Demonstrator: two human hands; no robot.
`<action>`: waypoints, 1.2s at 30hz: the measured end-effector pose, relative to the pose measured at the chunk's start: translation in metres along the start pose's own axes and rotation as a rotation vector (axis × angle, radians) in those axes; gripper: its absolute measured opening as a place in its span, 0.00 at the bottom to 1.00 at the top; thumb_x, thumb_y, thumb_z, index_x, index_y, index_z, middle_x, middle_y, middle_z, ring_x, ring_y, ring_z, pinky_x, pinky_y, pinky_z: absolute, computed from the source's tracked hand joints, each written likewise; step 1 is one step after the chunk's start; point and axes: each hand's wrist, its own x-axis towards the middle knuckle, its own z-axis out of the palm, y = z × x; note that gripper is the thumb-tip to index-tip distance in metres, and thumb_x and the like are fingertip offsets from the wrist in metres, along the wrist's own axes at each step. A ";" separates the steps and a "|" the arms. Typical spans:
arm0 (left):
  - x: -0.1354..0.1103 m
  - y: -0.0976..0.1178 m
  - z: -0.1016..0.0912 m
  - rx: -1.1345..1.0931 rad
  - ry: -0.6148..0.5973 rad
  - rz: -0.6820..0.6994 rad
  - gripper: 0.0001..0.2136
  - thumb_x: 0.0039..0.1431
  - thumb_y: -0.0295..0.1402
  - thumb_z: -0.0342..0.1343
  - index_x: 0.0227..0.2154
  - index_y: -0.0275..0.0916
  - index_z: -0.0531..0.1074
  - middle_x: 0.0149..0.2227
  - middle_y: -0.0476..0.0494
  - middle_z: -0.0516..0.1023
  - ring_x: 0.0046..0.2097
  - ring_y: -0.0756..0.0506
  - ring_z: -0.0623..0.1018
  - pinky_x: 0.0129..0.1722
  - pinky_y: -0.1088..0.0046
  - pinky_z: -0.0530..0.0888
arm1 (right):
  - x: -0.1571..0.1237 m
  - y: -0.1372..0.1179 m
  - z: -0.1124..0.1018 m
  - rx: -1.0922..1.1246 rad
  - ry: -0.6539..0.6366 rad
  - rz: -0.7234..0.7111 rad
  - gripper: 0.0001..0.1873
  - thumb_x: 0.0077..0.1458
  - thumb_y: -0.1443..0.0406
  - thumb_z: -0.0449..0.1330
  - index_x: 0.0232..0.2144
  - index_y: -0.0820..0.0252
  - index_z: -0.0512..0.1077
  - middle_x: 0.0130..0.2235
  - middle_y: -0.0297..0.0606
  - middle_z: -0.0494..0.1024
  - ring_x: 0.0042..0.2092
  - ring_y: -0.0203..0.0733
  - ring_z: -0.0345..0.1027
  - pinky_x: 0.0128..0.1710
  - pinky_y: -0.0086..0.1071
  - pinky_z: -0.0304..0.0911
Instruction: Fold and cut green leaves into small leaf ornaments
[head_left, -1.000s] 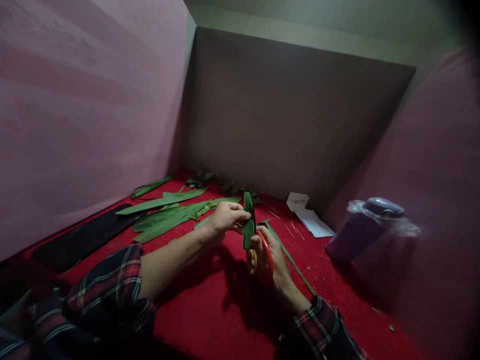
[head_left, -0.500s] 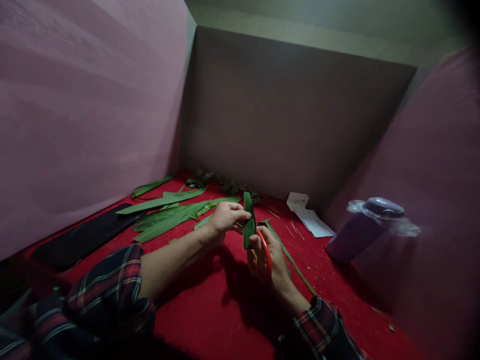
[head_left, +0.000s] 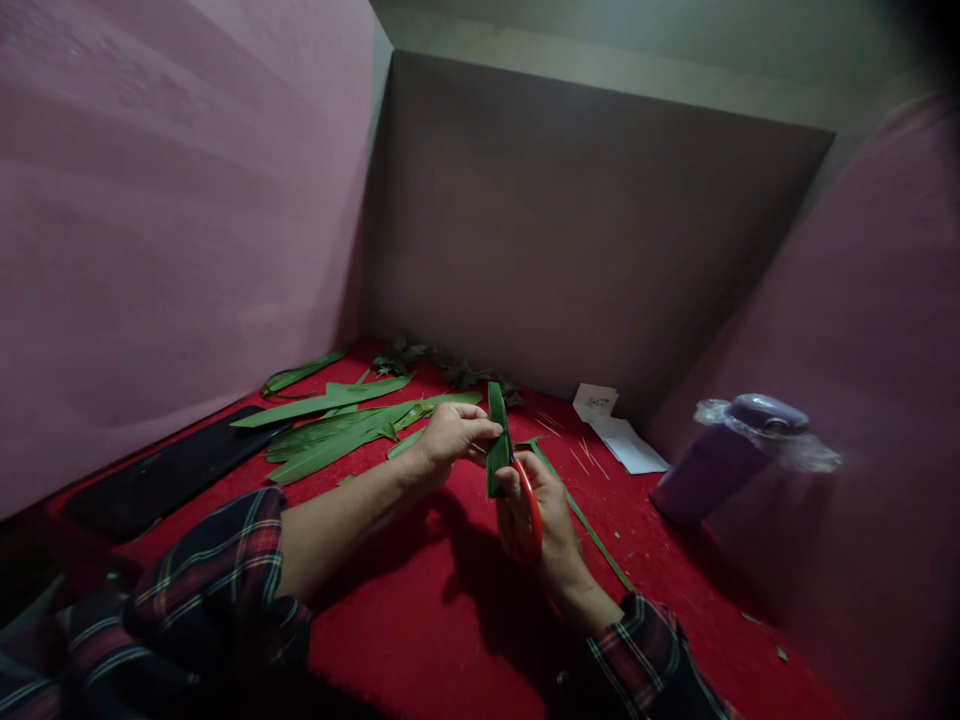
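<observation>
My left hand (head_left: 455, 437) pinches a green leaf strip (head_left: 497, 455) between thumb and fingers, keeping it upright above the red cloth. In my right hand (head_left: 544, 515) is a pair of scissors (head_left: 533, 505) with red handles, my fingers wrapped through the loops. Their dark blades lie along the strip's right edge; the tips are partly hidden behind the leaf. Several long green leaves (head_left: 341, 435) lie beyond my left forearm. A narrow green strip (head_left: 581, 515) rests on the cloth beside my right hand.
A purple bottle (head_left: 712, 465) with clear plastic round its top stands at the right. White papers (head_left: 630, 446) and thin sticks (head_left: 592, 458) lie toward the back. A dark flat slab (head_left: 169, 475) is at the left. Panels enclose the red-covered table (head_left: 420, 640).
The scissor handles have drawn closer together in my right hand, and the strip's top has straightened slightly. My left hand has stayed in place.
</observation>
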 end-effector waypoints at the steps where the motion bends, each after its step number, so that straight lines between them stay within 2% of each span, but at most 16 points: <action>1: 0.000 0.000 -0.001 -0.003 -0.003 0.001 0.07 0.38 0.26 0.58 0.15 0.33 0.64 0.16 0.48 0.70 0.18 0.52 0.70 0.17 0.77 0.68 | 0.000 0.001 0.000 -0.009 0.016 -0.006 0.20 0.47 0.48 0.58 0.28 0.58 0.62 0.14 0.22 0.58 0.13 0.28 0.49 0.12 0.23 0.47; 5: 0.003 -0.001 -0.004 -0.027 -0.010 0.015 0.07 0.38 0.27 0.58 0.15 0.34 0.64 0.17 0.48 0.70 0.19 0.51 0.71 0.19 0.74 0.70 | 0.004 0.010 -0.004 0.000 0.106 -0.011 0.22 0.45 0.46 0.58 0.29 0.59 0.62 0.13 0.21 0.58 0.12 0.28 0.50 0.10 0.22 0.47; 9: 0.004 0.000 -0.007 -0.066 -0.003 -0.008 0.08 0.37 0.28 0.59 0.15 0.34 0.64 0.16 0.49 0.69 0.20 0.51 0.71 0.19 0.73 0.71 | 0.007 0.018 -0.007 0.087 0.180 -0.002 0.21 0.49 0.46 0.55 0.31 0.57 0.61 0.13 0.20 0.57 0.10 0.28 0.49 0.08 0.21 0.47; 12: 0.004 0.002 -0.007 -0.100 0.003 -0.029 0.08 0.37 0.28 0.59 0.15 0.34 0.63 0.16 0.50 0.69 0.19 0.52 0.70 0.18 0.75 0.70 | 0.008 0.018 -0.007 0.096 0.203 -0.029 0.19 0.51 0.48 0.54 0.31 0.57 0.61 0.13 0.20 0.58 0.11 0.28 0.51 0.08 0.20 0.47; 18: 0.004 0.002 -0.007 -0.084 0.008 -0.034 0.08 0.38 0.28 0.58 0.15 0.34 0.63 0.17 0.50 0.69 0.19 0.52 0.70 0.18 0.76 0.69 | 0.008 0.013 -0.005 0.060 0.214 -0.064 0.18 0.49 0.50 0.58 0.29 0.58 0.61 0.14 0.21 0.58 0.12 0.27 0.51 0.09 0.20 0.47; 26: 0.005 0.006 -0.009 -0.041 0.079 0.027 0.08 0.39 0.28 0.58 0.16 0.34 0.64 0.17 0.49 0.70 0.19 0.52 0.70 0.17 0.77 0.69 | 0.005 0.005 -0.002 0.015 0.071 -0.061 0.25 0.46 0.46 0.56 0.37 0.58 0.62 0.19 0.24 0.62 0.16 0.28 0.55 0.14 0.22 0.58; 32: 0.008 0.011 -0.014 -0.059 0.114 0.023 0.06 0.41 0.26 0.57 0.16 0.33 0.65 0.17 0.49 0.69 0.19 0.53 0.69 0.18 0.76 0.71 | 0.004 0.011 -0.008 -0.090 -0.026 0.009 0.22 0.49 0.46 0.55 0.35 0.57 0.61 0.20 0.24 0.60 0.15 0.28 0.54 0.11 0.21 0.57; 36: 0.008 0.011 -0.014 -0.047 0.105 0.008 0.06 0.42 0.26 0.57 0.16 0.33 0.65 0.17 0.49 0.69 0.19 0.53 0.70 0.18 0.77 0.71 | 0.003 0.013 -0.008 -0.085 -0.042 0.039 0.20 0.49 0.48 0.56 0.34 0.56 0.60 0.19 0.23 0.59 0.14 0.27 0.52 0.09 0.22 0.57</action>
